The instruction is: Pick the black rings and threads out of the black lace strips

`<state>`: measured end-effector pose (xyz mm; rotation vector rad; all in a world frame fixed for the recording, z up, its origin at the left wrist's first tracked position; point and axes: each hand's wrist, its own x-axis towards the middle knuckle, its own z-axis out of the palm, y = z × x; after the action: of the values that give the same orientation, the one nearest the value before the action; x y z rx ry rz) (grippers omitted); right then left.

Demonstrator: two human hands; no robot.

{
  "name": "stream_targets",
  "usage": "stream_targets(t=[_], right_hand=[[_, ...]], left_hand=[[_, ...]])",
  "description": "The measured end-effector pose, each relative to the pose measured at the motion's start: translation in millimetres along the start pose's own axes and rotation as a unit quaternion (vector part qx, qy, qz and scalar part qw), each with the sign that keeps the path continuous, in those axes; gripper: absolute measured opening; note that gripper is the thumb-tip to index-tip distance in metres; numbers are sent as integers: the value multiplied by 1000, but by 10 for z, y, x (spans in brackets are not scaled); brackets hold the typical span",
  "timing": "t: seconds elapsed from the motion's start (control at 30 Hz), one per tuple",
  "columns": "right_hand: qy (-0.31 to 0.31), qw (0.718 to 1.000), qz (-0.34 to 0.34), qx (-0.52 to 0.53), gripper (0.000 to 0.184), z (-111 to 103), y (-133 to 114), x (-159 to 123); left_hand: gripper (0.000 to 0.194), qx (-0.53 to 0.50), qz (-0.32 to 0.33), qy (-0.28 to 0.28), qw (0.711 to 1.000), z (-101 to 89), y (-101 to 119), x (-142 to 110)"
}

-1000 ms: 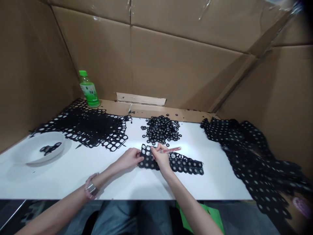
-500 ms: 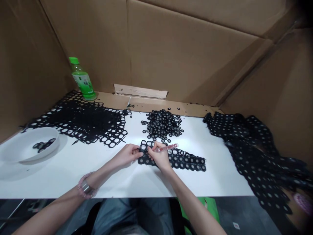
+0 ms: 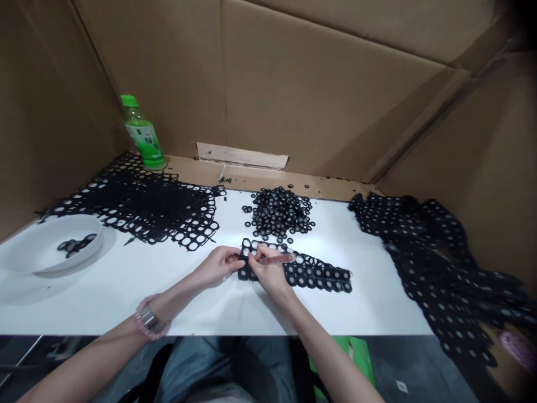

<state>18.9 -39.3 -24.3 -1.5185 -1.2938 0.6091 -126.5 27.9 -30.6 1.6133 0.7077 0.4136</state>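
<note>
Black strip (image 3: 316, 277), dotted with rings, lies on white table (image 3: 356, 313). Left hand (image 3: 218, 266) pinches its left end. Right hand (image 3: 271, 274), gripping reddish pen-like tool (image 3: 274, 259), has edged leftward; work now seems centred near that end. Beyond, ring pile (image 3: 281, 212); far left, bowl (image 3: 29, 252).

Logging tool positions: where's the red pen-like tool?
In the head view, the red pen-like tool is below centre, in the right hand, over the black strip and right of the left hand.
</note>
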Motion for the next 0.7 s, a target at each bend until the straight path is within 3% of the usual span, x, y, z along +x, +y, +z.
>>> stream_targets(t=[0.17, 0.33, 0.7], right_hand=[[-1, 982, 103, 157, 29, -56, -1, -3], [12, 980, 101, 172, 29, -61, 10, 7], [-39, 982, 89, 163, 28, -71, 24, -12]], left_hand=[[38, -19, -6, -12, 1000, -6, 25, 0], [33, 60, -29, 7, 998, -51, 55, -36], [29, 88, -49, 14, 995, -75, 100, -77]])
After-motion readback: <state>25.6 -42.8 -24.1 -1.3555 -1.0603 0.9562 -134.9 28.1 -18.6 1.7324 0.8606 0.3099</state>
